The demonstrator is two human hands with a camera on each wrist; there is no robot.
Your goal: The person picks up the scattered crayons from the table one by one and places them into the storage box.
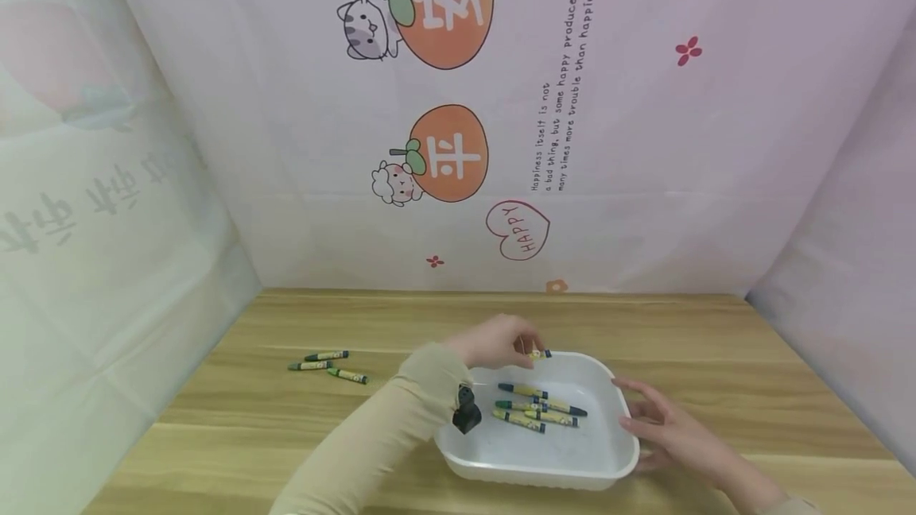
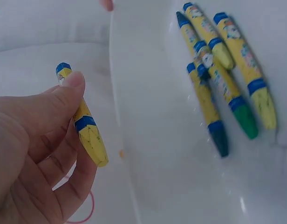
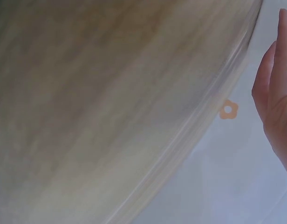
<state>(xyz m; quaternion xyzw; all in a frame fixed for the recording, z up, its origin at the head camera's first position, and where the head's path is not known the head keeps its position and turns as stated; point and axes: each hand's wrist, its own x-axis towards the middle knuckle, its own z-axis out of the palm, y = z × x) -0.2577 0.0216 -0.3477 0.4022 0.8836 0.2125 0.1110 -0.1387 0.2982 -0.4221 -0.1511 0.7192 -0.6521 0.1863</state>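
Note:
In the head view my left hand (image 1: 497, 342) is over the far left rim of a white plastic tray (image 1: 537, 475). Thumb and fingers pinch a yellow crayon (image 2: 90, 135), its bare tip pointing down in the left wrist view. My right hand (image 1: 661, 424) holds the tray's right rim, with the thumb at the edge; part of its fingers is hidden. Several crayons lie together on the tray floor, among them a green crayon (image 1: 517, 405), a dark teal crayon (image 2: 208, 109) and a yellow crayon (image 2: 249, 70).
On the wooden table (image 1: 236, 427), left of the tray, lie three loose crayons: a light green crayon (image 1: 347, 376) and two darker green ones. A printed white cloth (image 1: 630, 245) hangs behind the table, with more cloth at both sides.

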